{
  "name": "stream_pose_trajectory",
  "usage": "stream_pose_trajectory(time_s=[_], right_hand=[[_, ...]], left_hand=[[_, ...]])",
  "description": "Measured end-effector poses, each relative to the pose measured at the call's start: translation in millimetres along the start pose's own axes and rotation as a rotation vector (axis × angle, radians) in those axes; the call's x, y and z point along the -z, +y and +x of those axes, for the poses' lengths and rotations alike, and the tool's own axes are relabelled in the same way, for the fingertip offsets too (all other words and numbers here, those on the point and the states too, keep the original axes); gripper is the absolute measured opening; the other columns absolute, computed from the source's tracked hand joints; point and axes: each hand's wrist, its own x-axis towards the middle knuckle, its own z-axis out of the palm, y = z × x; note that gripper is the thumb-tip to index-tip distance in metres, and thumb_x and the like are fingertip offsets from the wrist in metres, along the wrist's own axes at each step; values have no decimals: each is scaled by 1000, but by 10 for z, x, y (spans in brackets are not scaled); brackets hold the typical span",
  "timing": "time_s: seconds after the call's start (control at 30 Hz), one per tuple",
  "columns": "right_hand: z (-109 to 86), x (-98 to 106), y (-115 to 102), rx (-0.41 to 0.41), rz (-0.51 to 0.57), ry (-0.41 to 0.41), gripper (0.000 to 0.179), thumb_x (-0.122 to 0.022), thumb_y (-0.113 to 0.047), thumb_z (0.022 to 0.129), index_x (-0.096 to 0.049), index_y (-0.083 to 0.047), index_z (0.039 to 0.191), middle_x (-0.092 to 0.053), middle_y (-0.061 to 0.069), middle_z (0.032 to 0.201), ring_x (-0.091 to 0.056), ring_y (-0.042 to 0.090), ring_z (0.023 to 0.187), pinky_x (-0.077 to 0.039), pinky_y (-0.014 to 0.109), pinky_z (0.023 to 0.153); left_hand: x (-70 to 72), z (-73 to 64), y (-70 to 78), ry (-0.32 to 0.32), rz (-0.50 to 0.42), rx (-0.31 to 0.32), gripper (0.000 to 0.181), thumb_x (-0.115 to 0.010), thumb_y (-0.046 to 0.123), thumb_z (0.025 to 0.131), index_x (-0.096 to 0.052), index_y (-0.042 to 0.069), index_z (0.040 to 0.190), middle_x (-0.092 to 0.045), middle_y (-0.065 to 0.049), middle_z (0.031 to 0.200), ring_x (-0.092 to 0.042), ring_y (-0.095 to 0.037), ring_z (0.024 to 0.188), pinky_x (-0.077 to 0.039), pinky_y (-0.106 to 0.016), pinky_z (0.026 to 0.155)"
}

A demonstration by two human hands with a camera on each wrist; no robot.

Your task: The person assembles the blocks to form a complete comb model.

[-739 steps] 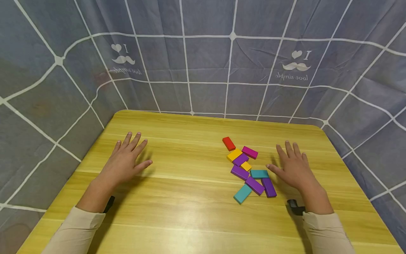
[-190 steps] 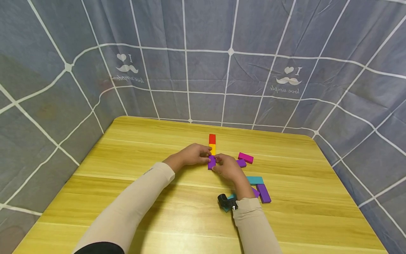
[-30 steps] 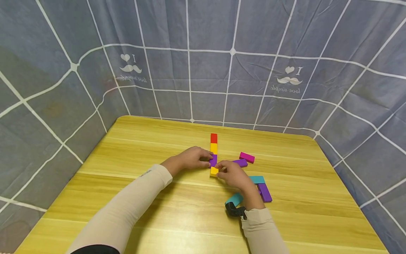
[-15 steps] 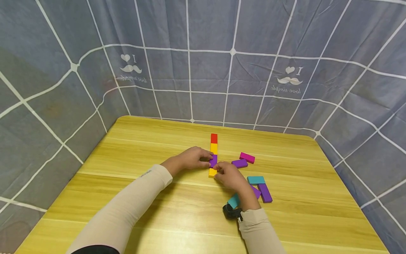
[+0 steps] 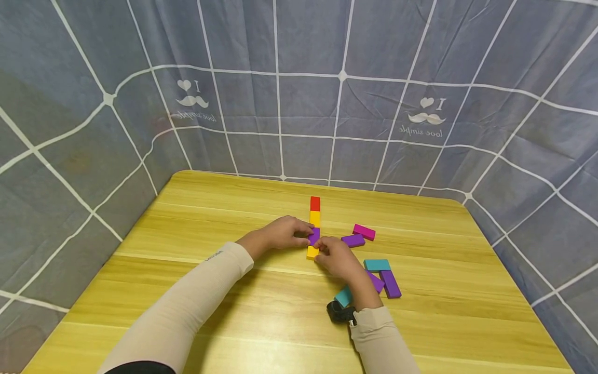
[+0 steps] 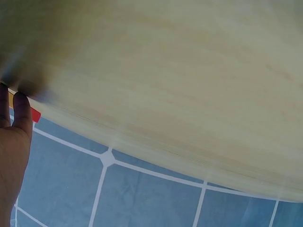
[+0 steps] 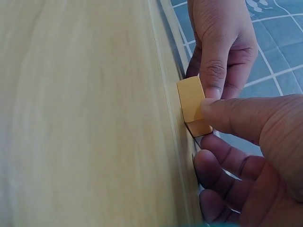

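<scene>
A straight row on the wooden table begins with a red block (image 5: 315,203), followed by a yellow block (image 5: 315,218) and a purple block (image 5: 314,236). My left hand (image 5: 284,232) holds the purple block from the left, thumb and fingertips at its side. At the near end of the row, my right hand (image 5: 340,258) pinches a short yellow block (image 5: 312,253) between thumb and finger, right at the purple one. The right wrist view shows this short yellow block (image 7: 190,99) under the thumb; in the left wrist view, fingers (image 6: 21,111) partly cover the row.
Right of the row lie a magenta block (image 5: 364,232) and a purple block (image 5: 353,241). Nearer are a teal block (image 5: 376,265), a dark purple block (image 5: 390,283), a partly hidden purple block (image 5: 376,282) and another teal block (image 5: 343,296) by the right wrist. A grey curtain (image 5: 308,104) surrounds the table.
Long ago the blocks lay scattered and both hands were apart. The row has since formed; over the last second the short yellow block has shifted slightly left into line. The left hand stayed put.
</scene>
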Motion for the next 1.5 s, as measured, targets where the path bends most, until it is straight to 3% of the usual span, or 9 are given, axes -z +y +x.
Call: stream_pose_trajectory(time_s=[0.53, 0.8, 1.1, 1.37, 1.5], right_hand=[[-25, 6, -2, -29, 0, 21, 16, -71, -4, 88, -67, -7, 103, -62, 6, 97, -55, 23, 89, -49, 43, 85], [-42, 20, 10, -11, 13, 5, 14, -71, -5, 88, -67, -8, 101, -60, 3, 91, -54, 21, 85, -48, 40, 80], [-63, 64, 14, -15, 45, -13, 12, -72, -6, 88, -66, -7, 99, -60, 2, 89, -55, 19, 82, -48, 37, 76], [-122, 240, -36, -89, 124, -14, 16, -69, -11, 92, -67, -7, 107, -67, 3, 105, -62, 22, 95, -54, 39, 80], [-195, 331, -49, -75, 136, -27, 21, -70, -14, 92, -67, -7, 111, -67, 5, 110, -61, 22, 93, -53, 36, 76]], left_hand=[[22, 12, 76, -14, 9, 11, 34, -66, 23, 96, -68, 6, 125, -59, -9, 138, -56, -25, 126, -40, -37, 109], [21, 3, 120, -22, 49, 16, 34, -66, 25, 96, -69, 6, 124, -60, -8, 137, -56, -24, 127, -40, -36, 110], [-22, -8, 123, 20, 52, -13, 32, -66, 24, 96, -70, 6, 122, -60, -9, 137, -56, -24, 127, -40, -36, 109], [-29, -41, 169, 12, 39, 19, 37, -67, 28, 96, -68, 5, 125, -56, -13, 140, -51, -27, 131, -37, -39, 112], [-48, -62, 158, 17, 52, 35, 38, -69, 30, 94, -69, 6, 123, -57, -13, 140, -51, -28, 131, -37, -40, 111]])
